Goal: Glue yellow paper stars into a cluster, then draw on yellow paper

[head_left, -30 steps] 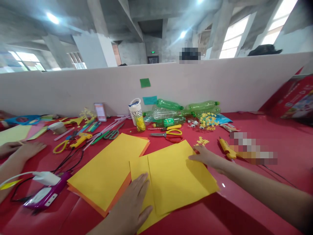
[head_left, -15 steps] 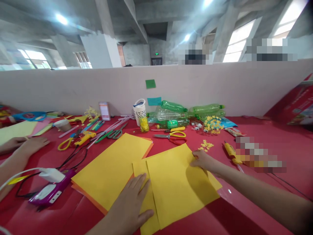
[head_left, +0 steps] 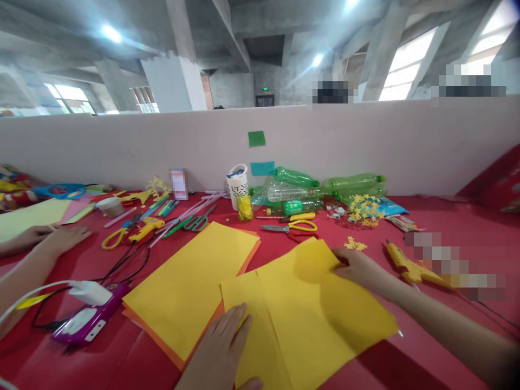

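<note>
A creased yellow sheet (head_left: 304, 314) lies at the front centre, its right part lifted a little off the red table. My left hand (head_left: 223, 341) rests flat on the sheet's left part, fingers spread. At the upper right edge, my right hand (head_left: 357, 265) pinches the sheet between thumb and fingers. Left of it is a stack of yellow paper (head_left: 190, 281) with orange sheets showing beneath. Just beyond the sheet lie scissors with yellow handles (head_left: 303, 226) and small yellow stars (head_left: 355, 244).
Green plastic bottles (head_left: 294, 206) and a white cup (head_left: 237, 187) stand or lie by the partition. A yellow glue gun (head_left: 410, 265) is at right. At left are a purple power strip (head_left: 91, 319), another glue gun (head_left: 146, 229) and another person's hands (head_left: 60, 238).
My right hand has moved slightly right with the sheet's edge, and the sheet's right part is spread farther right. My left hand has shifted slightly down. The view has shifted a little.
</note>
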Available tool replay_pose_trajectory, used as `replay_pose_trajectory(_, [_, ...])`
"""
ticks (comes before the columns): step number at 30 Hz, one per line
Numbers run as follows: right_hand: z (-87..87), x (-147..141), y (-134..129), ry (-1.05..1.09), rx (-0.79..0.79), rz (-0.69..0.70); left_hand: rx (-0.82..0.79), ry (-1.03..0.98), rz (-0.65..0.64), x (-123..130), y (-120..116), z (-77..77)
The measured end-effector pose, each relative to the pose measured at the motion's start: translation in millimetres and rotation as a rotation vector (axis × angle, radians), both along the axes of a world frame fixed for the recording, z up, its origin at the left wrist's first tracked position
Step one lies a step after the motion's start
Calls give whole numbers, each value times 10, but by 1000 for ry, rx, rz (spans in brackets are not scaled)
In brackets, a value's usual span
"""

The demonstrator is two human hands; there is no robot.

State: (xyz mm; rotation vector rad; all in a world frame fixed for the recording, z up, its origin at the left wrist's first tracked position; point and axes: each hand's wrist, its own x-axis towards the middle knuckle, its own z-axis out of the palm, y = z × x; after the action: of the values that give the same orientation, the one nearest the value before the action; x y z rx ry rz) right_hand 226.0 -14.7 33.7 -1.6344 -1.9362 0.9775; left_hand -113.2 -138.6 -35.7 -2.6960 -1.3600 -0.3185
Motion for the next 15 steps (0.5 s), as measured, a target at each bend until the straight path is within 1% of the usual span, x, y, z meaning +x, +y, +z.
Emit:
replay_pose_trajectory(1, [57, 17, 29, 48, 24, 37, 5, -22, 3, -14, -23, 8])
replay_pose_trajectory(3, [188, 22, 130, 181, 74, 107, -1, -92, 74, -46, -87, 45])
replay_pose_trajectory(5, [305, -73, 300, 290, 96, 69, -2, -191, 224, -101, -162, 85])
replay_pose_trajectory(6, [345, -180, 408, 341, 122, 48, -1, -240, 305, -142, -198, 95])
replay_pose_trajectory(7, [365, -331, 526, 379, 127, 78, 4, -283, 390, -193, -232, 93])
replay_pose_trajectory(8, [363, -526, 650, 371, 109, 151, 16, -320, 466, -252, -261, 77])
replay_pose_trajectory(10, [294, -1013, 891, 326, 85, 220, 65, -348, 606, -384, -305, 3])
replay_pose_trajectory(13, [85, -1778, 1170, 195, 48, 272, 75, -262, 740, -565, -335, -167])
replay_pose_trajectory(15, [-57, -2154, 1287, 74, 23, 271, 37, -215, 766, -653, -335, -276])
